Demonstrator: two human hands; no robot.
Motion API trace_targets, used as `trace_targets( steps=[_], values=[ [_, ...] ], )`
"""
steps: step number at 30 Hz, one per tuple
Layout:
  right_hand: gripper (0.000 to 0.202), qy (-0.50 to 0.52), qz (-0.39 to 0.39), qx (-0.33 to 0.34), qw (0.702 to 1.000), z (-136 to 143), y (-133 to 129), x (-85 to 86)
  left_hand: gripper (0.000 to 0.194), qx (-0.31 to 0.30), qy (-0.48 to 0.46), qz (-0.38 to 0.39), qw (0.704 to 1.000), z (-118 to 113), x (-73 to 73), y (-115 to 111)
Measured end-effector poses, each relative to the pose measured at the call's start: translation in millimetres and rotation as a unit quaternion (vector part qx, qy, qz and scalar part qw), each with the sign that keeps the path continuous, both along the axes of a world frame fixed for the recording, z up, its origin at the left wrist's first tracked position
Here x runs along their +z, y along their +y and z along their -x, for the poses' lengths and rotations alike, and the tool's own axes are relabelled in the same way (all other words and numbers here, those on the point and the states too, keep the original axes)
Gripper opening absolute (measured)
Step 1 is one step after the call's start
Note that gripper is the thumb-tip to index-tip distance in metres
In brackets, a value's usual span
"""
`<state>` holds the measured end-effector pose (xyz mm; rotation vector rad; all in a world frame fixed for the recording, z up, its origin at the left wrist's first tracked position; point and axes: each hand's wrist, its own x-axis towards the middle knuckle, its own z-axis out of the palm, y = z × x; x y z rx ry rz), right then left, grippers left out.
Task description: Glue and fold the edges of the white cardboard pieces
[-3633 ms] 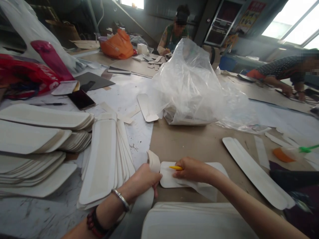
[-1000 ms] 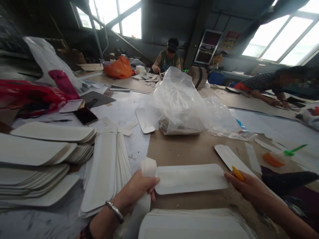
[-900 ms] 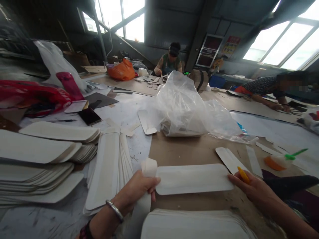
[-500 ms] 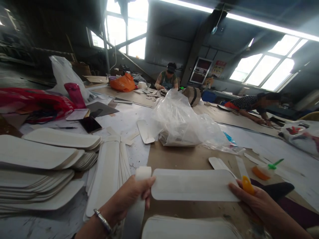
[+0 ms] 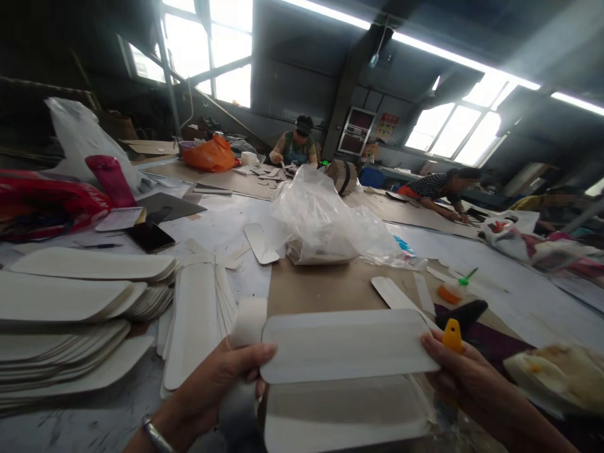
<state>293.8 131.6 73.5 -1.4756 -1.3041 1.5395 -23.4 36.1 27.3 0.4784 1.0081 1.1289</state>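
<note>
The left hand (image 5: 221,377) and the right hand (image 5: 465,377) are holding a long white flat board panel with rounded ends (image 5: 346,345) between them, lifted clear of the table and roughly level, one hand pinching each short end. The left hand is also gripping a roll of white backing strip (image 5: 248,321) against its end of the panel, and the right hand is closed on a small yellow-tipped tool (image 5: 452,335) as well as on the panel's edge. The panel is looking light and fairly stiff — it is spanning the gap between the hands without sagging — yet thin enough that it would probably crease if bent, so the two ends seem the sensible places to grip it. Its face appears smooth and matte, not slippery. Just beneath it a second white panel of the same shape (image 5: 344,415) is lying flat.

The brown board-covered table (image 5: 330,286) is carrying fanned stacks of white panels (image 5: 89,302) at the left, a crumpled clear plastic bag (image 5: 325,217) further back, and an orange glue bottle with a green nozzle (image 5: 453,290) to the right. The room is a dim workshop with bright windows, and other people are bending over the far tables.
</note>
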Motion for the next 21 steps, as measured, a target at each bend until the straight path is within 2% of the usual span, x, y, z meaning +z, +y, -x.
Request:
trace_targets(
  steps=[4,6,7,9,11,14,18,21],
  values=[
    [0.051,-0.078,0.041,0.041,0.995,-10.3,-11.1,-10.2,0.045,-0.039,0.117,0.011,0.992,-9.7,-0.3,-17.6],
    [0.048,-0.144,0.013,0.047,0.988,-16.2,-13.9,-20.7,0.045,-0.047,0.187,0.011,0.981,-16.5,-8.2,-23.3],
    [0.043,-0.192,-0.028,0.047,0.980,-18.9,-14.9,-26.2,0.046,-0.052,0.214,0.007,0.975,-19.9,-13.7,-24.8],
    [0.032,-0.299,-0.120,0.051,0.945,-23.3,-16.7,-35.3,0.049,-0.065,0.261,-0.002,0.963,-25.7,-25.1,-25.6],
    [0.025,-0.378,-0.165,0.058,0.909,-26.0,-19.3,-41.2,0.052,-0.078,0.312,-0.007,0.947,-29.4,-32.8,-24.5],
    [0.028,-0.433,-0.164,0.069,0.884,-26.8,-24.2,-45.7,0.054,-0.089,0.374,-0.003,0.923,-31.7,-34.0,-22.7],
    [0.029,-0.554,-0.172,0.100,0.809,-25.1,-28.6,-47.1,0.056,-0.103,0.415,0.001,0.904,-33.0,-28.9,-21.9],
    [0.028,-0.599,-0.180,0.100,0.773,-28.1,-30.9,-42.5,0.054,-0.089,0.425,0.004,0.901,-32.3,-26.6,-22.2]
  ],
)
